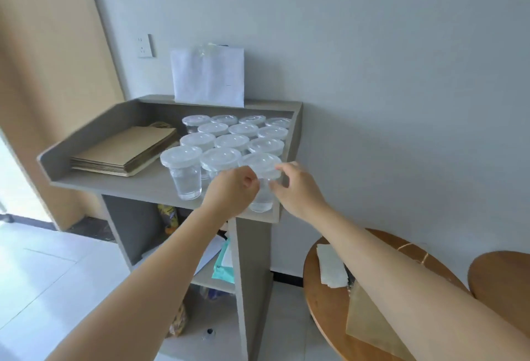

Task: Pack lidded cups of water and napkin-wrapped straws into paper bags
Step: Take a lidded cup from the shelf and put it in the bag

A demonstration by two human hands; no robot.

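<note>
both hands are up at the near right corner of the grey tabletop [120, 186], closing in on one cup. the right hand [295, 186] has thumb and forefinger curved round the front right cup [262, 201] just under its clear lid. the left hand [232, 191] sits tight against the cup's other side, fingers curled in, and with the blur i cannot tell whether it really grips. that cup stands on the tabletop at the front edge, water in its lower part, right beside the raised side wall.

behind and left of it, the other lidded cups [229, 140] stand packed in close rows, lids nearly touching. further left lies a flat stack of brown paper bags [126, 151], just beside the cups. at the back a white paper sheet [208, 77] stands against the wall, with a wall socket [145, 46] to its left.

down to the right, a round wooden table [324, 312] carries a white napkin [331, 269] and a brown paper bag [364, 323], partly hidden under the right forearm
</note>
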